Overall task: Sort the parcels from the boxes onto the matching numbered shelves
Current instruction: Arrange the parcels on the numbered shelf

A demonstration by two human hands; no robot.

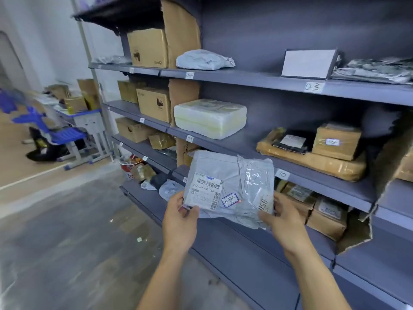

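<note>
The grey parcel [223, 175] bears a shipping label [206, 190] printed "247-247 A02-060" and a blue-bordered sticker [230, 199] handwritten "08". On the shelf edges, the upper left tag [189, 75] reads "04", the upper right tag [314, 87] "03" and the lower tag [282, 174] "10".

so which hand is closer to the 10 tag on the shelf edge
Right. The right hand grips the grey parcel just below the 10 tag; the left hand holds its other corner, farther left.
</note>
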